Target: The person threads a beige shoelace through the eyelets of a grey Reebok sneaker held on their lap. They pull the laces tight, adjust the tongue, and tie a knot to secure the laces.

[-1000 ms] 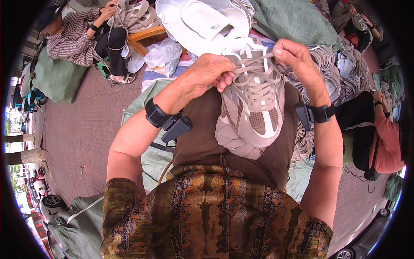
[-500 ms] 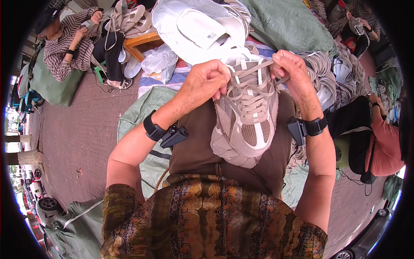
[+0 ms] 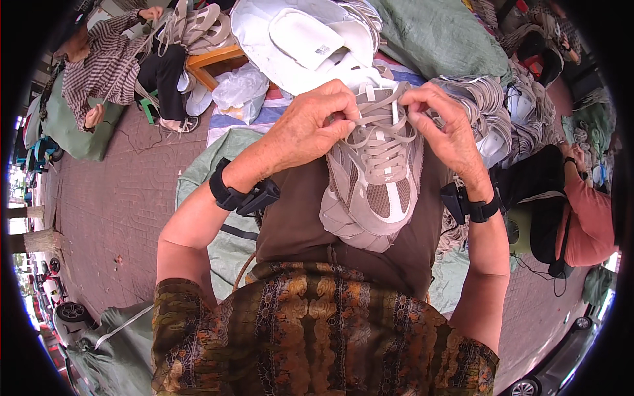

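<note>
On my lap lies a beige and white sneaker upper [image 3: 383,191], its toe toward me and its collar away. A flat taupe shoelace [image 3: 385,160] runs in crossed rows up the tongue, with loose loops near the top. My left hand [image 3: 321,112] pinches the lace beside the upper eyelets, thumb against forefinger. At the opposite eyelet edge, my right hand [image 3: 444,122] has thumb and fingertips closed on the lace's other side. Black straps with small devices sit on both wrists.
Beyond the shoe rests a white sack [image 3: 254,26] with white insole-shaped pieces on it. Stacked shoe uppers [image 3: 472,99] lie to its right, near a large green bag [image 3: 439,39]. People sit at left and right. A clear plastic bag [image 3: 241,92] stands by a wooden stool [image 3: 214,63].
Both hands have shifted closer to the eyelets. My right hand has turned its fingers inward and down, and the lace stretched between the hands has gone slack. The person at left has spread their arms.
</note>
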Motion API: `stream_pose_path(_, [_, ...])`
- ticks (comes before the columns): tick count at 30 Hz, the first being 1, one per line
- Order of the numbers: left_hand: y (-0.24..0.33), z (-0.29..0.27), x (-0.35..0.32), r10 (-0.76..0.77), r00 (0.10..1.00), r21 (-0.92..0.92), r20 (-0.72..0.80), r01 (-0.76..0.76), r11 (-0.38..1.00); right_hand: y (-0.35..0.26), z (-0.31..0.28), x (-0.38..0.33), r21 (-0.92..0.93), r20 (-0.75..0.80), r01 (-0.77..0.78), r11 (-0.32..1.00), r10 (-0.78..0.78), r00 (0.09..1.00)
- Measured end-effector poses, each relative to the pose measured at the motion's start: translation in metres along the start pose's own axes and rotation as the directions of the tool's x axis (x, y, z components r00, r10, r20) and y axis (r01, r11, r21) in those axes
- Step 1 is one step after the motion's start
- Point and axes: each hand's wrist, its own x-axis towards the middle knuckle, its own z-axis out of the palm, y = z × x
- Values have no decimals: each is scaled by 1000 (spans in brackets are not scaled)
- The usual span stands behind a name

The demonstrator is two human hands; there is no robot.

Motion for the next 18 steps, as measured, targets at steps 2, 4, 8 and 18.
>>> stream_pose_path(2, [1, 1, 1, 71, 997, -103, -19, -73, 992, -4, 3, 2, -42, 56, 29, 999, -26, 998])
stream_pose_path(4, [2, 0, -2, -48, 997, -111, 61, 54, 992, -5, 6, 3, -81, 72, 12, 997, -6, 997])
stream_pose_path(8, [-2, 0, -4, -180, 980, -298, 84, 197, 934, 2, 13, 3, -157, 14, 34, 987, -33, 999])
stream_pose_path(18, [-3, -5, 5, -277, 954, -413, 119, 301, 859, 0, 24, -2, 63, -177, -89, 994, 99, 979])
